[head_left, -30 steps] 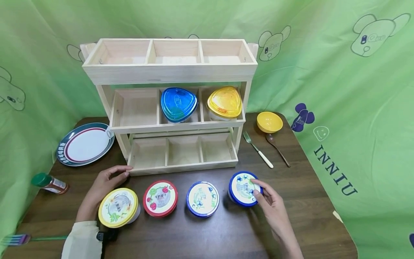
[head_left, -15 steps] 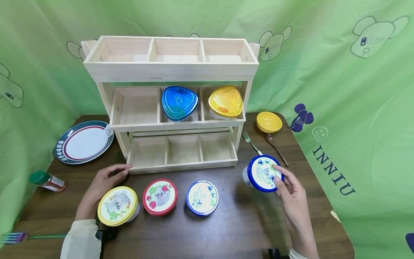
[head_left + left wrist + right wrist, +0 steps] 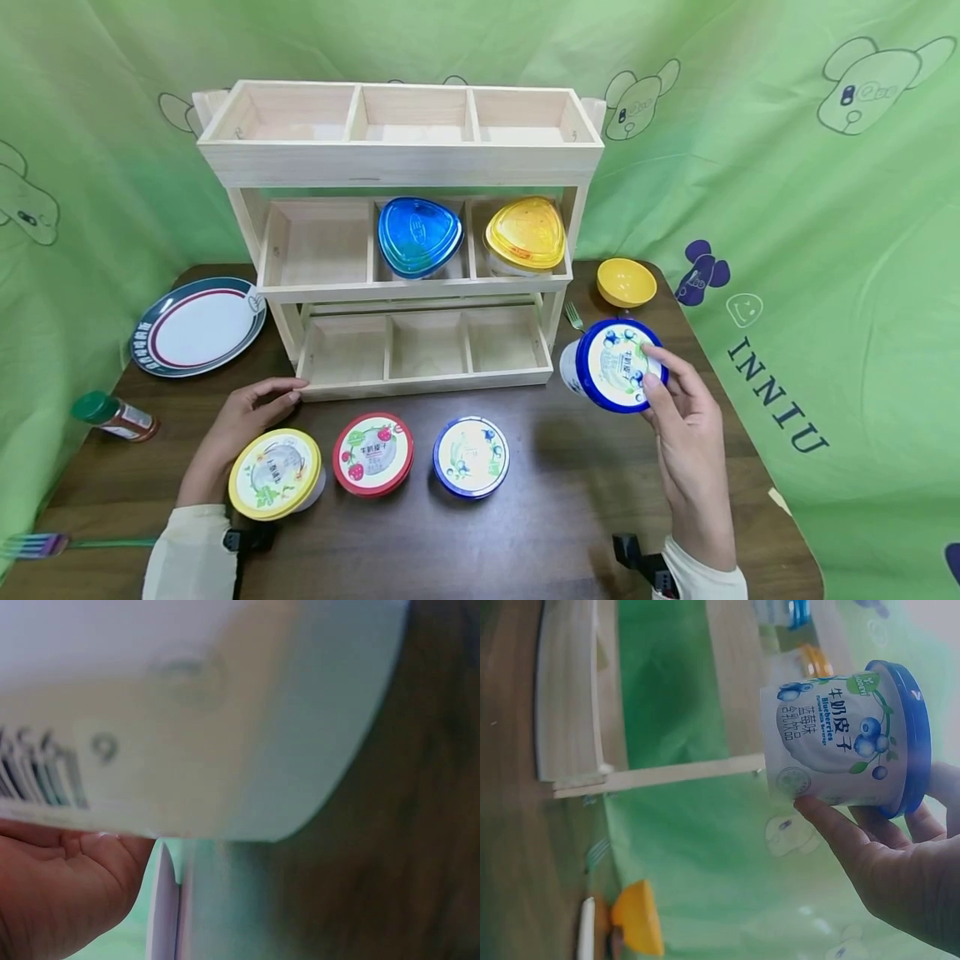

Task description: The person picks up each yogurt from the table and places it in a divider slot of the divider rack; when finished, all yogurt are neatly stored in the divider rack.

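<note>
My right hand [image 3: 686, 425] grips a white plastic cup with a blue lid [image 3: 618, 367], lifted off the table and tilted sideways. In the right wrist view, blueberries are printed on this cup [image 3: 832, 739], with fingers under its side and round the lid. My left hand [image 3: 243, 421] touches the front left corner of the wooden three-tier rack [image 3: 427, 387] with outstretched fingertips. Beside that wrist stands a yellow-lidded cup [image 3: 273, 475], then a red-lidded cup [image 3: 372, 454] and another blue-lidded cup [image 3: 471, 457]. The left wrist view is mostly filled by a pale cup [image 3: 187, 750] with a barcode.
Blue-lidded [image 3: 420, 237] and yellow-lidded [image 3: 527, 233] containers sit on the rack's middle tier. A plate [image 3: 198, 329], a spice jar [image 3: 116, 417] and a purple-tined fork [image 3: 45, 546] lie left. A yellow bowl [image 3: 626, 283] and a partly hidden fork [image 3: 573, 317] are right.
My right hand has raised the blue-lidded cup off the table and carried it right and back, tilting it. My left hand stays at the rack's corner.
</note>
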A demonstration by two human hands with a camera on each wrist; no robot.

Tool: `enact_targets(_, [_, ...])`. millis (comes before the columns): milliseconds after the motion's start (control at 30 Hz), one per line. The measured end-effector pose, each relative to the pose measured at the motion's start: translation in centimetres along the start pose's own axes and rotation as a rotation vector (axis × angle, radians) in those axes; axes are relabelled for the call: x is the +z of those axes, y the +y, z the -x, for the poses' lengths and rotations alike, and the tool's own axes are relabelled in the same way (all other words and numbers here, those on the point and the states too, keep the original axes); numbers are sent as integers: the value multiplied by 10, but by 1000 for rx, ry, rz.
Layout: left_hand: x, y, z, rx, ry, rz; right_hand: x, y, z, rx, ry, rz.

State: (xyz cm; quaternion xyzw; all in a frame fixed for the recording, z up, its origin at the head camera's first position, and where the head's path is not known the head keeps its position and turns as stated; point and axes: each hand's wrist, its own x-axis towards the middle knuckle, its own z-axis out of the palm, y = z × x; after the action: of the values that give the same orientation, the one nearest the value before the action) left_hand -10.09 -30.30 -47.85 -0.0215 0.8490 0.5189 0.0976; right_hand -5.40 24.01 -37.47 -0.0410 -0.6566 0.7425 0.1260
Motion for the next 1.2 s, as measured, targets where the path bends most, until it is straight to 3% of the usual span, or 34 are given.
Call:
enact_targets(633, [-1,2,2,31,18,-38,39,-45,-32,-218,-65,-113])
enact_targets(933, [0,1,3,47,29,-60,62,-59,-48,-284,-170,-162])
enact_targets(1200, [0,2,2,68,33,-57,86,-65,-57,-308,-236,-128])
